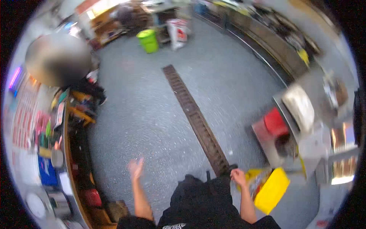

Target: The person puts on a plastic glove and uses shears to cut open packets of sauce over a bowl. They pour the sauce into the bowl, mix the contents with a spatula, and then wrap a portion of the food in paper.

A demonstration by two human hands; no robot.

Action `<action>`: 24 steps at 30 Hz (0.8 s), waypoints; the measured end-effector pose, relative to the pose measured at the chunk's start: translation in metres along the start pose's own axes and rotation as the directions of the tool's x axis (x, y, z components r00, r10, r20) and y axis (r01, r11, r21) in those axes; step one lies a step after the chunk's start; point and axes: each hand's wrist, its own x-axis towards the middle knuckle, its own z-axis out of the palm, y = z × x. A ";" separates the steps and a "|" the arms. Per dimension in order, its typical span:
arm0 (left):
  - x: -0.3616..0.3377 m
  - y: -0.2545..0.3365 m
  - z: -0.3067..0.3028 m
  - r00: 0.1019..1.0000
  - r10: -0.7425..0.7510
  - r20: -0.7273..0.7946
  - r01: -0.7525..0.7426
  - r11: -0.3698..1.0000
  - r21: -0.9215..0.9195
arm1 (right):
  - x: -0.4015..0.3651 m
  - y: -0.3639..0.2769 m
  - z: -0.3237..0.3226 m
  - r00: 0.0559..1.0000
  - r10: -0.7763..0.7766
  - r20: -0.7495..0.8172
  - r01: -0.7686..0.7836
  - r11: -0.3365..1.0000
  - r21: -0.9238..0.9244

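you're mid-floor and nothing looks lifted yet: the yellow bin (272,191) sits at the lower right of the frame, below the red box (275,123), with your right hand (238,177) just beside it. that hand hangs loosely curled at its near edge, against a yellowish packet (256,178). i cannot tell whether it grips the packet or only brushes it. your left hand (135,168), blurred at lower centre-left, has its fingers spread and slack, holding nothing, over the floor (152,114). the drain (194,118) runs up the middle.
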 end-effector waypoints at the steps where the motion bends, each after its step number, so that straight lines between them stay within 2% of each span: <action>1: -0.036 -0.015 -0.084 0.973 -0.201 0.112 0.191 0.977 0.099 | 0.008 -0.030 0.018 0.996 0.040 0.082 -0.034 0.996 -0.077; 2: -0.035 -0.150 -0.087 0.985 -0.145 -0.092 0.151 0.986 0.065 | 0.009 -0.066 0.040 0.985 0.090 0.148 -0.067 0.985 -0.156; 3: -0.092 -0.090 -0.164 0.827 -0.527 -0.198 0.460 0.835 -0.302 | 0.025 -0.087 0.057 0.973 0.123 0.194 -0.083 0.976 -0.201; 4: -0.118 -0.153 -0.202 0.779 -0.613 -0.131 0.605 0.790 -0.100 | 0.032 -0.090 0.073 0.960 0.160 0.230 -0.102 0.964 -0.244; 5: -0.150 -0.188 -0.236 0.852 -0.511 -0.109 0.523 0.833 0.180 | 0.040 -0.099 0.090 0.944 0.200 0.262 -0.123 0.951 -0.284; 6: -0.192 -0.215 -0.264 0.910 -0.410 -0.051 0.388 0.804 0.451 | 0.051 -0.105 0.102 0.928 0.237 0.287 -0.133 0.931 -0.340; 7: -0.245 -0.239 -0.283 0.923 -0.380 -0.059 0.345 0.751 0.563 | 0.061 -0.109 0.109 0.911 0.279 0.305 -0.146 0.908 -0.394; 8: -0.275 -0.253 -0.287 0.892 -0.448 -0.070 0.414 0.742 0.528 | 0.068 -0.110 0.115 0.890 0.327 0.316 -0.165 0.880 -0.445; 10: -0.295 -0.250 -0.278 0.693 -0.711 -0.122 0.721 0.679 0.138 | 0.091 -0.103 0.119 0.849 0.410 0.334 -0.134 0.778 -0.614; 11: -0.288 -0.248 -0.263 0.610 -0.787 -0.092 0.784 0.616 -0.075 | 0.106 -0.096 0.120 0.831 0.449 0.329 -0.114 0.716 -0.689; 13: -0.249 -0.240 -0.216 0.511 -0.859 0.027 0.789 0.457 -0.410 | 0.130 -0.077 0.123 0.805 0.514 0.296 -0.165 0.674 -0.720; 14: -0.226 -0.233 -0.188 0.498 -0.859 0.116 0.771 0.377 -0.513 | 0.143 -0.078 0.127 0.792 0.543 0.279 -0.186 0.651 -0.736; 17: -0.149 -0.211 -0.092 0.465 -0.797 0.386 0.735 0.104 -0.670 | 0.178 -0.096 0.164 0.728 0.658 0.193 -0.334 0.587 -0.737; 18: -0.123 -0.200 -0.061 0.452 -0.755 0.474 0.743 0.026 -0.668 | 0.200 -0.085 0.175 0.727 0.580 0.367 -0.026 0.557 -0.830; 19: -0.091 -0.187 -0.033 0.440 -0.707 0.554 0.753 -0.046 -0.657 | 0.234 -0.082 0.187 0.668 0.516 0.536 0.289 0.484 -0.826; 20: -0.045 -0.175 -0.012 0.453 -0.660 0.599 0.777 -0.037 -0.629 | 0.249 -0.078 0.197 0.658 0.497 0.565 0.254 0.561 -0.788; 21: 0.012 -0.157 0.001 0.527 -0.606 0.596 0.807 0.137 -0.575 | 0.264 -0.077 0.209 0.648 0.477 0.594 0.216 0.633 -0.744; 22: 0.108 -0.139 0.012 0.790 -0.333 0.515 0.448 0.887 -0.114 | 0.278 -0.075 0.220 0.637 0.457 0.621 0.176 0.698 -0.694; 24: 0.215 0.002 -0.086 0.878 -0.332 0.346 0.391 0.913 -0.118 | 0.319 -0.153 0.280 0.708 0.589 0.390 -0.259 0.730 -0.632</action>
